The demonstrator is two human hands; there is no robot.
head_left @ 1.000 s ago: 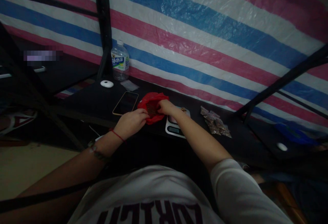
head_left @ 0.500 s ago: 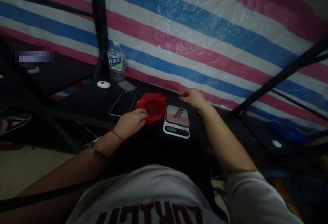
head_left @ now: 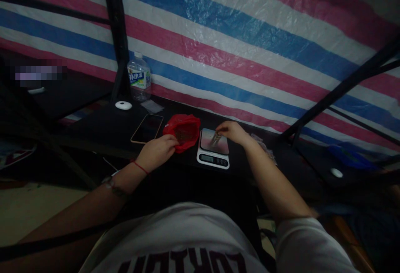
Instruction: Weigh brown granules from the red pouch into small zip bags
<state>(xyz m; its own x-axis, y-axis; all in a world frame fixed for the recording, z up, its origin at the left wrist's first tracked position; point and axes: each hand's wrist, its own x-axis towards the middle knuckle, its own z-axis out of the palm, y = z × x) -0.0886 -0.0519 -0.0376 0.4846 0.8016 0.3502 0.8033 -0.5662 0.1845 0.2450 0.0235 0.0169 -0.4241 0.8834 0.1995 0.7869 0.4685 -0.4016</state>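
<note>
A red plastic bag with dark brown bits inside lies open on the black table. My left hand is closed on the bag's near edge. Right of the bag sits a small white kitchen scale with a small clear packet on its shiny platform. My right hand hovers at the platform's far right, fingers pinched at the packet's top. Whether it grips the packet is hard to make out.
A phone lies screen-up left of the bag. A water bottle, a white round disc and a clear flat packet stand behind it. Filled small packets lie beside my right forearm. A striped tarp backs the table.
My right hand left the red bag, swung out to the right past the scale, then came back down onto the packet on the scale. My left hand stayed on the bag.
</note>
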